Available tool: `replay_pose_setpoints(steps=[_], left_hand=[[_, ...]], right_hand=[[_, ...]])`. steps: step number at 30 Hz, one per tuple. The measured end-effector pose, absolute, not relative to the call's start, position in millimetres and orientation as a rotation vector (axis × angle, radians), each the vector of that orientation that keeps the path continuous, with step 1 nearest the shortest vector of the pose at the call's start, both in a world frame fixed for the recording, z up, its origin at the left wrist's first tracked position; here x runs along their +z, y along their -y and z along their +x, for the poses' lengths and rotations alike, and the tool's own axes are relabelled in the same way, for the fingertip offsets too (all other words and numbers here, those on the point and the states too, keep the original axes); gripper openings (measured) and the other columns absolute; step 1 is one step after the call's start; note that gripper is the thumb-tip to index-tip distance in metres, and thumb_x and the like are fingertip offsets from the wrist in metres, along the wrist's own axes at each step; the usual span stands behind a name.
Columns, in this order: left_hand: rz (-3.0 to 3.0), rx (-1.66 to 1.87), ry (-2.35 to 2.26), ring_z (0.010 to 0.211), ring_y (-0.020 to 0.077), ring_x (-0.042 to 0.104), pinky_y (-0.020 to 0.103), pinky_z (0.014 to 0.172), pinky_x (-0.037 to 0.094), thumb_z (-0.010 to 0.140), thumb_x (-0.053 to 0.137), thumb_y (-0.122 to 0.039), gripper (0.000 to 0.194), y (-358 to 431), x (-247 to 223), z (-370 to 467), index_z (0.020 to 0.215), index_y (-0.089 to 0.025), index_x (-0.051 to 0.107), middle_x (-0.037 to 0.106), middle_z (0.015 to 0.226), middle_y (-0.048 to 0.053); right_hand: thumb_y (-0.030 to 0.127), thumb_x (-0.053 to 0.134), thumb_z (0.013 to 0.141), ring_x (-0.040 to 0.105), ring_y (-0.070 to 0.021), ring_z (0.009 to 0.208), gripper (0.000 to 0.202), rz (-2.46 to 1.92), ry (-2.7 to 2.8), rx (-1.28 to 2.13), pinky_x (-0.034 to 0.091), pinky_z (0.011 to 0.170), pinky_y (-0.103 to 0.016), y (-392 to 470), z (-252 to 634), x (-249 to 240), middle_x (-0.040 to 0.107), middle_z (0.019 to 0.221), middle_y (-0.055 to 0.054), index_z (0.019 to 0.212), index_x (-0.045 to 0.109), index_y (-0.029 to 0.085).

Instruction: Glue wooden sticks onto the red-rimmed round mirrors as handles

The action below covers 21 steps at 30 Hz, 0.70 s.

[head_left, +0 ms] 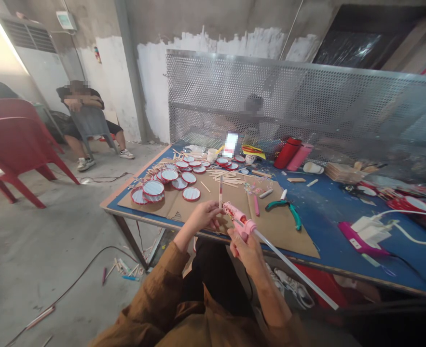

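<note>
My right hand [247,248] is wrapped round the handle of a pink hot glue gun [240,219], with a long pale glue stick [295,270] reaching out of its back. My left hand [205,214] pinches a thin wooden stick [220,189] that stands upright beside the gun's nozzle. Whether nozzle and stick touch, I cannot tell. Both hands are over the near edge of a brown cardboard sheet [213,195]. Several round, red-rimmed discs [191,193] lie on the cardboard to the left, some overlapping.
Loose wooden sticks [230,178] lie behind my hands. To the right are green-handled pliers [288,209], a pink power strip [361,241] with white plugs, and a red bottle [287,153]. A perforated metal panel [299,101] borders the blue table [317,212]. A person [86,115] sits at the left.
</note>
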<state>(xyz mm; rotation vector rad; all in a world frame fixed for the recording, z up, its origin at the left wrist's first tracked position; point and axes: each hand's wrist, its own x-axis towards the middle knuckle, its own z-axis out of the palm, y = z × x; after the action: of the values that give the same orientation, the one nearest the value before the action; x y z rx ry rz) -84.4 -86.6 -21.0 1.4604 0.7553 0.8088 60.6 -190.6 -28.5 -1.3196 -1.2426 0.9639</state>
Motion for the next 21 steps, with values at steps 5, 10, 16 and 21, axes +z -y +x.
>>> replay_pose_setpoints(steps=[5, 10, 16, 21], left_hand=[[1.451, 0.826, -0.748, 0.048, 0.0078, 0.061, 0.017, 0.042, 0.047, 0.085, 0.056, -0.039, 0.031, 88.3, -18.6, -85.0, 0.101, -0.013, 0.057, 0.069, 0.09, 0.007], [1.425, 0.803, -0.791, 0.047, 0.0099, 0.06, 0.018, 0.041, 0.046, 0.085, 0.056, -0.035, 0.025, 90.6, -12.1, -84.6, 0.098, -0.014, 0.056, 0.065, 0.071, 0.001], [1.416, 0.819, -0.794, 0.047, 0.0116, 0.06, 0.019, 0.042, 0.046, 0.085, 0.055, -0.032, 0.022, 90.5, -12.7, -84.4, 0.098, -0.014, 0.055, 0.059, 0.061, -0.003], [1.404, 0.822, -0.788, 0.047, 0.012, 0.061, 0.019, 0.043, 0.046, 0.086, 0.055, -0.033, 0.025, 90.8, -14.8, -85.2, 0.102, -0.014, 0.056, 0.058, 0.056, -0.004]], right_hand=[[0.054, 0.06, 0.082, 0.032, -0.0064, 0.032, 0.039, -1.319, 1.258, 0.966, 0.021, 0.032, -0.017, 191.1, 61.5, -30.6, 0.037, 0.039, 0.012, 0.097, 0.052, 0.019], [0.052, 0.06, 0.083, 0.031, -0.0057, 0.033, 0.039, -1.302, 1.262, 0.989, 0.021, 0.033, -0.016, 192.7, 61.7, -29.9, 0.037, 0.04, 0.012, 0.102, 0.051, 0.018], [0.051, 0.058, 0.085, 0.031, -0.0054, 0.034, 0.042, -1.312, 1.289, 0.977, 0.02, 0.034, -0.016, 193.1, 61.9, -31.1, 0.037, 0.04, 0.012, 0.108, 0.05, 0.017], [0.05, 0.058, 0.086, 0.031, -0.0052, 0.033, 0.043, -1.288, 1.293, 0.98, 0.02, 0.034, -0.016, 193.1, 62.8, -34.3, 0.035, 0.041, 0.013, 0.111, 0.049, 0.017]])
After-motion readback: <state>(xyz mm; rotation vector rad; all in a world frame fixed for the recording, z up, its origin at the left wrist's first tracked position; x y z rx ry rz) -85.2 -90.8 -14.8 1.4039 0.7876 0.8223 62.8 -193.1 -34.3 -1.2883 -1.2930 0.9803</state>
